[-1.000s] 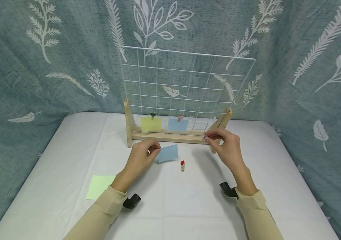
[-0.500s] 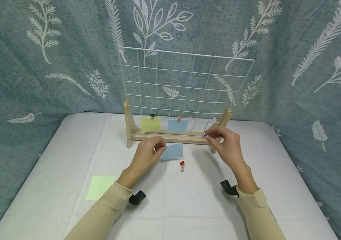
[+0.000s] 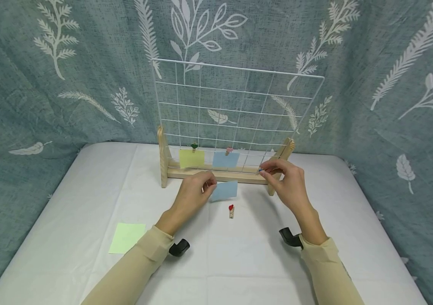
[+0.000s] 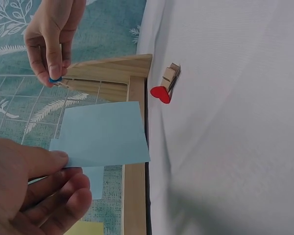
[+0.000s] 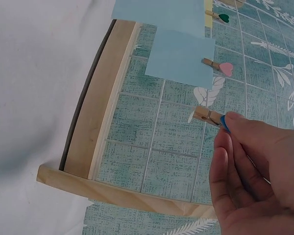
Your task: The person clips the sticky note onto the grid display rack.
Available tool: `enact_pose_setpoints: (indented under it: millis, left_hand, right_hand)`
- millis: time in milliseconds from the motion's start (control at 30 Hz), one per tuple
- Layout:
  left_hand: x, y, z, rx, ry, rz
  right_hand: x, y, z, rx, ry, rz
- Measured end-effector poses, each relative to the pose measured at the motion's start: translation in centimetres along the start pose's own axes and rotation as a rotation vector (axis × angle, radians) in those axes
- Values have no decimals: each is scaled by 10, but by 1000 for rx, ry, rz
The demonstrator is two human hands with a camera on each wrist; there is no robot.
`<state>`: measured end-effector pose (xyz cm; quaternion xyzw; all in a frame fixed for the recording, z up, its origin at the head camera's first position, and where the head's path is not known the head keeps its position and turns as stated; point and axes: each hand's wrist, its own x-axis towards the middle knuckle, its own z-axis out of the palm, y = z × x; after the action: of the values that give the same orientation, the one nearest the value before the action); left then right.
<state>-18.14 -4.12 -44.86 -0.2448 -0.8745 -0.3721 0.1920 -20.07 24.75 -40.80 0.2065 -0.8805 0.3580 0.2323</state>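
Between thumb and fingers, my left hand (image 3: 192, 192) pinches one edge of a blue paper note (image 4: 105, 134) in front of the rack. My right hand (image 3: 286, 182) pinches a small wooden clothespin (image 5: 206, 115) by its blue-topped end, near the right side of the wire grid (image 3: 239, 101). On the grid hang a yellow note (image 3: 191, 159) under a green-heart clothespin (image 5: 220, 17) and another blue note (image 5: 180, 58) under a pink-heart clothespin (image 5: 219, 65). A red-heart clothespin (image 3: 231, 211) lies on the table below the held note.
The grid stands in a wooden base (image 3: 216, 174) with a wooden upright at each side. A pale green note (image 3: 126, 238) lies at the left on the white tablecloth (image 3: 239, 262). Patterned green curtains (image 3: 98, 63) hang behind.
My left hand has moved right and slightly away from me with the blue note, closer to the right hand. The right hand with the clothespin has barely moved.
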Motion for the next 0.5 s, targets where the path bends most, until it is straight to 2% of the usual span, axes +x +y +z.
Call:
enact_pose_setpoints:
  millis: [500]
  left_hand:
    - [7,4,6,-1,10,27]
  right_hand:
    - [5,-1,1,-2,18,-23]
